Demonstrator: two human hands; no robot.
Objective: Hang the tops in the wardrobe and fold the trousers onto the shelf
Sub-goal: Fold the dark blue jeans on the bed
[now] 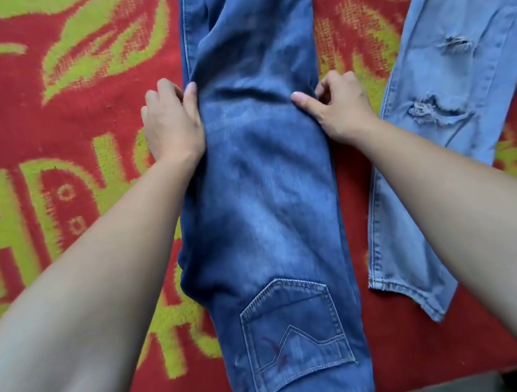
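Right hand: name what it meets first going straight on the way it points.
The dark blue jeans: the right hand pinches their edge, and more of that denim probably lies ahead.

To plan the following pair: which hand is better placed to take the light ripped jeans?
Probably right: the right hand pinches the dark jeans at the edge nearest the light ripped jeans.

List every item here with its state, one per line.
dark jeans: folded leg over leg, pocket up, laid out long
light jeans: unfolded, ripped, lying alongside, untouched
left hand: grips the dark jeans' left edge
right hand: grips the dark jeans' right edge
blanket: spread under both pairs
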